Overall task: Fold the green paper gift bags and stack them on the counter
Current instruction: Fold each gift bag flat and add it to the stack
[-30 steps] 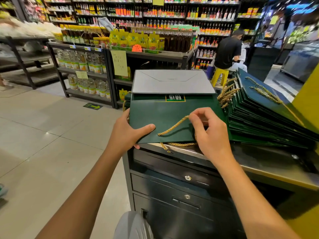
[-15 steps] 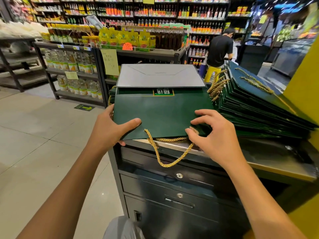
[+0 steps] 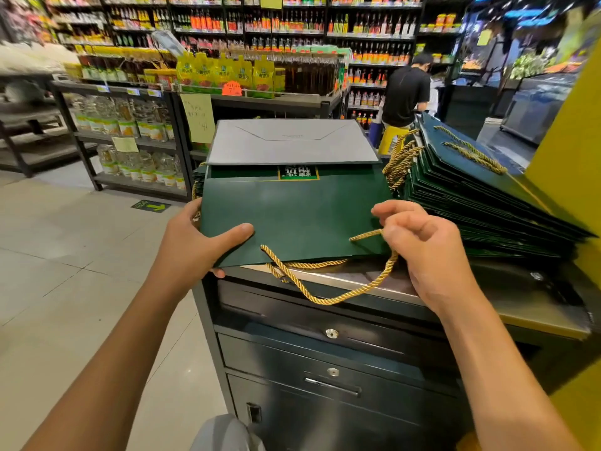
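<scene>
Pale floor tiles (image 3: 65, 288) at left, with a green arrow sticker (image 3: 151, 207) near a dark metal rack (image 3: 130, 144) of jars. Behind, tall shelves (image 3: 357, 34) crowded with bottles under bright shop lighting, and a person in black (image 3: 406, 92) beside a yellow stool (image 3: 392, 135). At right a yellow wall (image 3: 566, 151); under the steel worktop (image 3: 520, 301), dark drawers (image 3: 325, 356) with locks.

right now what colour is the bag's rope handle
The rope handle is gold, clearest in the head view.

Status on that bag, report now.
Left hand grips near-left corner of green bag. Right hand holds gold cord handle, loop hanging over counter edge. Fanned bag stack close at right.
</scene>
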`<state>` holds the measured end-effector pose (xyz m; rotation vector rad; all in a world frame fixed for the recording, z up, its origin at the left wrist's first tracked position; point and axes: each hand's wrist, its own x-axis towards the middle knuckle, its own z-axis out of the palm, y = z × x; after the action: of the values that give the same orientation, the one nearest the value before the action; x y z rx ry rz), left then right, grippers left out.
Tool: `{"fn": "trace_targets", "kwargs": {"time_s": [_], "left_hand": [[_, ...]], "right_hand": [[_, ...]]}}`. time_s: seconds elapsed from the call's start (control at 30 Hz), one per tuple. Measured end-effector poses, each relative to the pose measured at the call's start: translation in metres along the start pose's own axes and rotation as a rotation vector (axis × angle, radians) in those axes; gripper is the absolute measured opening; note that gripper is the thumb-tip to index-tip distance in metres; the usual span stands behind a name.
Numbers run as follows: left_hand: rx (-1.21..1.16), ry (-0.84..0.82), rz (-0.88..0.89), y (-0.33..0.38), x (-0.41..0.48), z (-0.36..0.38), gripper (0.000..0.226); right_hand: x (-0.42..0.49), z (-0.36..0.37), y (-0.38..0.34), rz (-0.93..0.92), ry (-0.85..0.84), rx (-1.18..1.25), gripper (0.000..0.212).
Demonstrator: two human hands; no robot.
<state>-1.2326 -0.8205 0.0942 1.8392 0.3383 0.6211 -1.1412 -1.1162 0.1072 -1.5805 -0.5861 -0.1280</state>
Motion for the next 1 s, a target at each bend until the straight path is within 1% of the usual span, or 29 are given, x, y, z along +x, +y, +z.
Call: {"fn": "trace_targets", "kwargs": {"time_s": [0.1,0.17,0.23,0.33,0.4,0.43,0.53,0.57,0.67,0.73,0.8,0.87,1.0], "left_hand": [[-0.001,0.011,-0.007,0.000,0.000,0.000,0.066],[-0.009,0.014,-0.007,0.000,-0.001,0.000,0.065],[-0.016,0.016,-0.006,0.000,-0.001,0.000,0.068],[-0.046,0.022,-0.020,-0.001,-0.001,0.000,0.075],[-0.073,0.025,-0.027,-0.002,0.000,-0.001,0.075],[-0.091,0.025,-0.027,-0.003,-0.001,-0.001,0.071],[-0.189,0.013,-0.044,-0.003,-0.004,-0.002,0.049],[-0.224,0.003,-0.056,-0.003,-0.005,-0.003,0.044],[-0.353,-0.035,-0.111,0.004,-0.010,-0.006,0.034],[-0.457,-0.054,-0.148,0.013,-0.015,-0.011,0.025],[-0.537,-0.069,-0.164,0.027,-0.021,-0.015,0.021],[-0.606,-0.089,-0.160,0.043,-0.026,-0.018,0.020],[-0.620,-0.125,-0.079,0.077,-0.035,-0.020,0.021]], "right_hand": [[0.002,-0.005,0.004,0.013,0.049,0.303,0.015],[0.000,-0.008,0.002,0.033,0.054,0.433,0.023],[-0.001,-0.009,0.001,0.035,0.047,0.450,0.029],[0.000,-0.005,0.002,0.011,0.075,0.373,0.023],[0.000,-0.002,0.002,-0.024,0.064,0.270,0.019],[0.000,0.000,0.001,-0.049,0.052,0.183,0.019],[-0.009,0.008,-0.005,-0.087,0.021,-0.114,0.017],[-0.013,0.013,-0.006,-0.120,0.001,-0.222,0.022],[-0.024,0.029,-0.006,-0.311,-0.113,-0.647,0.055],[-0.027,0.038,-0.006,-0.381,-0.175,-0.861,0.068],[-0.028,0.045,-0.013,-0.424,-0.173,-0.954,0.075],[-0.027,0.053,-0.027,-0.486,-0.159,-1.014,0.076],[-0.020,0.071,-0.058,-0.537,-0.183,-1.063,0.082]]}}
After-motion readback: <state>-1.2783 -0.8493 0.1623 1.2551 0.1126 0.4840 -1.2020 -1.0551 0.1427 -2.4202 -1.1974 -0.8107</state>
